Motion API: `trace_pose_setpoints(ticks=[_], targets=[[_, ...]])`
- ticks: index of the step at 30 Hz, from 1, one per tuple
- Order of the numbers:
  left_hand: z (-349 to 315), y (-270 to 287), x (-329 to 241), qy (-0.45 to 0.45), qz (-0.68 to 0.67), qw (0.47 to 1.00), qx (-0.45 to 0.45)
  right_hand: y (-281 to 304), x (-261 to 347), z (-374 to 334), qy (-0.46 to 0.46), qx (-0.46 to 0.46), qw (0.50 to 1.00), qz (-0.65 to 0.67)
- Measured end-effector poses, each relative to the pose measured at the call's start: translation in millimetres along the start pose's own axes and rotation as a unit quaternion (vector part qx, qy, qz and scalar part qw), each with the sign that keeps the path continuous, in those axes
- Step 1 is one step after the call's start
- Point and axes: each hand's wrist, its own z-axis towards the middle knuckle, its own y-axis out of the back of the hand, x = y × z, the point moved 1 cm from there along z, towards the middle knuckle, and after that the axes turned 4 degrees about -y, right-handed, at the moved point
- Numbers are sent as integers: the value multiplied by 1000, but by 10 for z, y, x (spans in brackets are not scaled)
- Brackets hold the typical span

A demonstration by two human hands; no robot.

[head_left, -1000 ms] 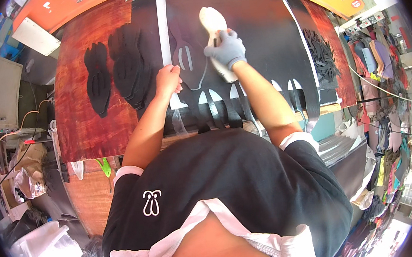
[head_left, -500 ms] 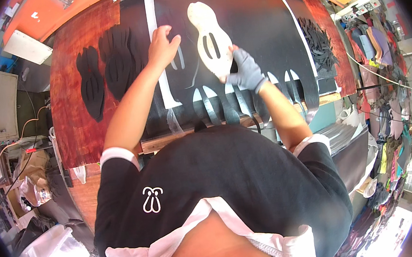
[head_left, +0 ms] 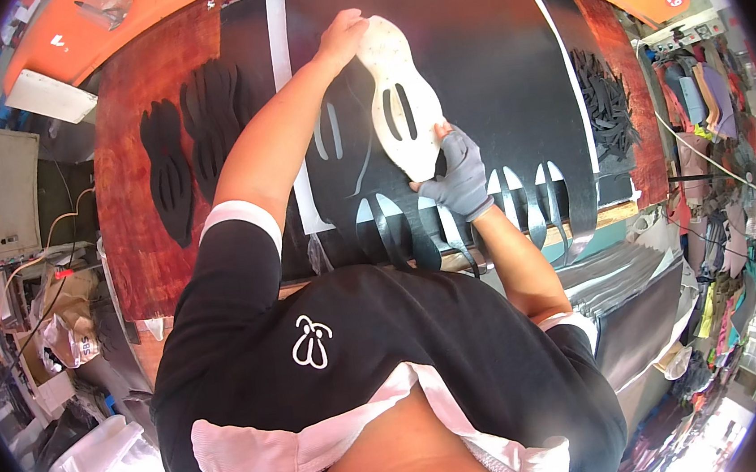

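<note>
A cream-coloured, waisted template (head_left: 388,66) with two long slots lies over a wide black sheet (head_left: 490,73), tilted slightly so that its near end points right. My bare left hand (head_left: 345,39) has its fingers closed on the template's far end. At the near right edge, my right hand (head_left: 461,173) in a grey fingerless glove grips the same template. Left of the template, two narrow slits (head_left: 328,132) show pale in the sheet. Along the sheet's near edge, curved openings leave black strips (head_left: 393,230) hanging over the table edge.
On the reddish-brown board (head_left: 130,231) at the left lie black cut pieces (head_left: 167,164) of similar outline, with a stack (head_left: 210,116) beside them. A heap of black scraps (head_left: 603,113) sits at the right. An orange machine beam (head_left: 47,49) crosses the far side.
My left hand has moved away from the sheet's slits, farther and to the right, and taken hold of the template's far end. The right hand stays on its near end.
</note>
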Motion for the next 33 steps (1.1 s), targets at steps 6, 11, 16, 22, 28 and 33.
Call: trace_pose_setpoints(ticks=[6, 11, 16, 22, 28, 33], targets=[[64, -31, 94, 9, 4, 1000, 4, -12, -11, 25, 6, -1, 1000, -7], [98, -36, 63, 11, -25, 998, -53, -3, -11, 52, -4, 19, 1000, -14], [147, -18, 117, -22, -83, 995, -53, -28, -33, 61, 16, 5, 1000, -25], [359, 109, 394, -14, -63, 998, -18, 34, -121, 7, -32, 48, 997, 42], [215, 161, 217, -2, 47, 998, -36, 83, -247, -3, -255, -15, 852, 457], [-589, 221, -14, -193, 171, 961, -102, 77, -306, -4, -255, -44, 854, 451]])
